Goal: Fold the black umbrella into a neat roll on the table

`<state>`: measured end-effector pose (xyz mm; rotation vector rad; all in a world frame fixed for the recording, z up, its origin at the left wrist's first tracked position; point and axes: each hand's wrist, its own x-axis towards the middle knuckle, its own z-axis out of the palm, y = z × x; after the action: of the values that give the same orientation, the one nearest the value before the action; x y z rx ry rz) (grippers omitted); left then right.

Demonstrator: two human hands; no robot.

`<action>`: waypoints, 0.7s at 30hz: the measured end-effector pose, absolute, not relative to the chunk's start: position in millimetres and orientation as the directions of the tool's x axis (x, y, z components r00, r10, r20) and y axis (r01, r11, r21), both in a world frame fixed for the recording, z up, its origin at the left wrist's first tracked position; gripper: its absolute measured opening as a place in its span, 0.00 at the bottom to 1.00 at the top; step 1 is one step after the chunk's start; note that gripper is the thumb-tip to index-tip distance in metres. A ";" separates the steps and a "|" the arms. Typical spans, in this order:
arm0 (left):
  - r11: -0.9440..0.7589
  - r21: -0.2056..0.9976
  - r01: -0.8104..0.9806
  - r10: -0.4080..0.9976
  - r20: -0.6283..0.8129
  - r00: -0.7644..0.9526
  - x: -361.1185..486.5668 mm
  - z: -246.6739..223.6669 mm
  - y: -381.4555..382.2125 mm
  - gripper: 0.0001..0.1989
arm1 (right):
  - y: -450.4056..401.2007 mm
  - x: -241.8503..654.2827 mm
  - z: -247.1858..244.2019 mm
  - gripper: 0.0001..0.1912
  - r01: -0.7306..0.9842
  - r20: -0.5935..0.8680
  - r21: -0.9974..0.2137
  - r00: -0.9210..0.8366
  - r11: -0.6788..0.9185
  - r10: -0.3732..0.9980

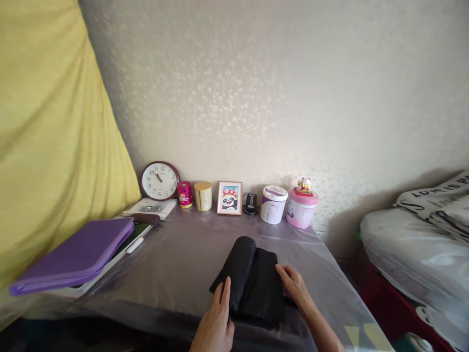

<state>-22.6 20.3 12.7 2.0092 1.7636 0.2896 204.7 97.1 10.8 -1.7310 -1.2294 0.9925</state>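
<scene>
A black folded cloth-like item [262, 283] lies on the table, its smooth dark surface thickly rolled along the left and flat on the right. What kind of item it is, I cannot tell. My left hand [217, 320] rests against the near left end of the roll, fingers stretched out and touching it, with the palm side partly hidden. At the right edge of the flat part, my right hand [293, 284] has its fingers closed on the black material. Its lower fingers are partly hidden behind the edge.
Along the wall stand a clock [160, 181], a magenta tin [185, 194], a yellow canister [203, 196], a panda picture frame [229, 198], a black device [250, 203] and two tubs [273, 205]. A purple folder [76, 249] lies left; plastic-wrapped bedding [410, 244] is at right.
</scene>
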 end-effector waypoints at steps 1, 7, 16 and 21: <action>-0.088 0.465 0.881 0.978 -0.128 0.165 -22.6 12.4 20.6 0.41 | 96.9 203.2 12.8 0.18 0.313 -0.168 -0.920 0.231 -0.237 0.958; -0.087 0.470 0.878 0.974 -0.144 0.174 -21.0 13.6 20.6 0.41 | 102.5 190.2 18.0 0.20 0.200 -0.162 -0.962 0.134 -0.187 0.978; -0.069 0.439 0.896 0.968 -0.186 0.165 -18.1 10.9 21.6 0.41 | 137.6 153.1 42.1 0.21 0.214 0.076 -0.975 0.055 0.063 0.996; -0.077 0.431 0.899 0.967 -0.189 0.173 -15.7 6.3 23.4 0.42 | 156.3 123.4 38.6 0.19 0.234 0.073 -0.970 0.051 0.059 0.996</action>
<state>-15.7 23.4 6.3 2.0078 1.7561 0.2001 123.4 156.3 38.6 -1.3550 -1.3641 0.9960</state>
